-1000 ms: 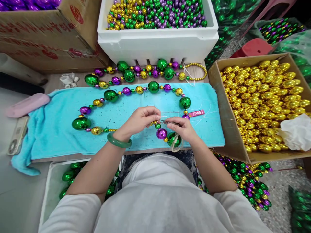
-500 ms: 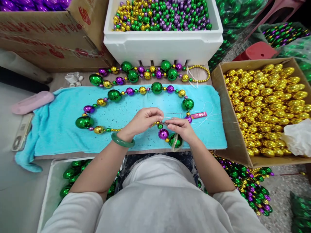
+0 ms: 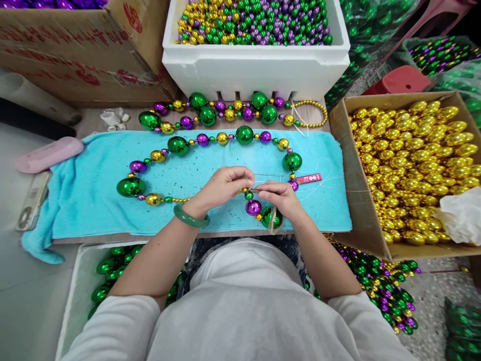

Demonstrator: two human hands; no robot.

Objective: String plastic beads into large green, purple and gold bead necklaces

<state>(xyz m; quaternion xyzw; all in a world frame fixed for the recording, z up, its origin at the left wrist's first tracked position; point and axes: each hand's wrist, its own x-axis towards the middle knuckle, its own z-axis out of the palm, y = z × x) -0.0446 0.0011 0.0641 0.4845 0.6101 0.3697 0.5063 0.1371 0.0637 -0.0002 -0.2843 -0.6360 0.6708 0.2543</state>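
Observation:
My left hand (image 3: 230,184), with a green bangle (image 3: 191,216) at the wrist, pinches a white string over the near side of a bead necklace (image 3: 245,135). Close by on the right, my right hand (image 3: 278,196) is closed on a small tool with a thin metal tip; a pale yellowish loop (image 3: 274,223) hangs below that hand. The tips of both hands almost meet above small gold and green beads. A purple bead (image 3: 253,207) and a large green bead lie just below. The necklace of green, purple and gold beads forms a loop on the turquoise towel (image 3: 93,200).
Behind the towel lies another bead necklace (image 3: 207,116), before a white foam box (image 3: 255,70) of small beads. A carton (image 3: 387,245) of gold beads stands right, a larger carton (image 3: 75,55) back left. A pink label (image 3: 308,178) and loose thread lie on the towel.
The view has shifted slightly. Both hands keep nearly the same pose and place, fingertips close together over the beads.

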